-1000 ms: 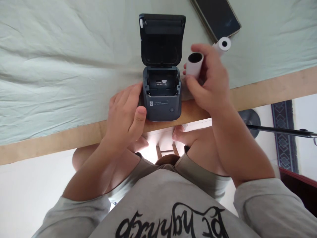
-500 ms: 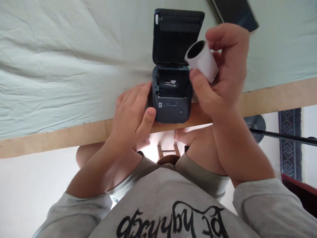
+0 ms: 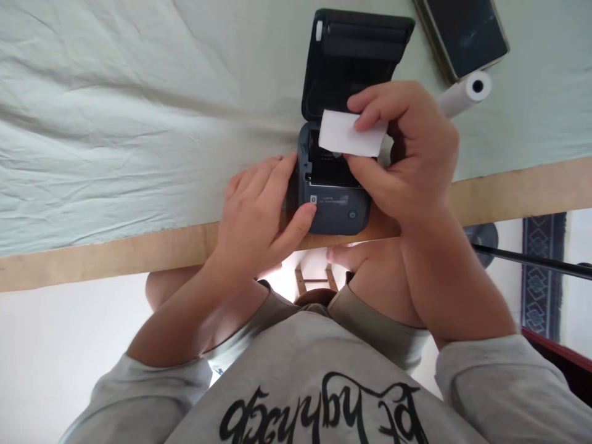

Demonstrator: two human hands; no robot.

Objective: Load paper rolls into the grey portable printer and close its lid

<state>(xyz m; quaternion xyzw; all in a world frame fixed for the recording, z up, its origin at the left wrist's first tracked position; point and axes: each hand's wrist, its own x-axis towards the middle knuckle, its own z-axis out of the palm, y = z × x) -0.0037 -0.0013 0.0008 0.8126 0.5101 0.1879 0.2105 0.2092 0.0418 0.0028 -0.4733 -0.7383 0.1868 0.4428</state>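
Observation:
A small dark portable printer (image 3: 340, 223) stands at the table's front edge, its lid (image 3: 330, 86) swung up and back. My left hand (image 3: 261, 209) rests along the printer's left side, fingers stretched out and thumb apart, touching its front corner. Between the thumb and fingers of my right hand (image 3: 419, 154) is a white paper roll (image 3: 345, 132), held sideways just above the printer's open compartment. The roll hides part of the compartment, and I cannot tell whether the two touch.
Beyond my right hand lies a second, thinner white roll (image 3: 462, 95), next to a dark phone (image 3: 467, 40). A wrinkled pale green cloth (image 3: 139, 123) covers the table up to its bare wooden edge (image 3: 115, 256). Below on the right is a black bar (image 3: 531, 256).
The paper roll in my right hand has turned level and moved left over the compartment. The printer has shifted slightly right with my left hand. The second roll has come into sight.

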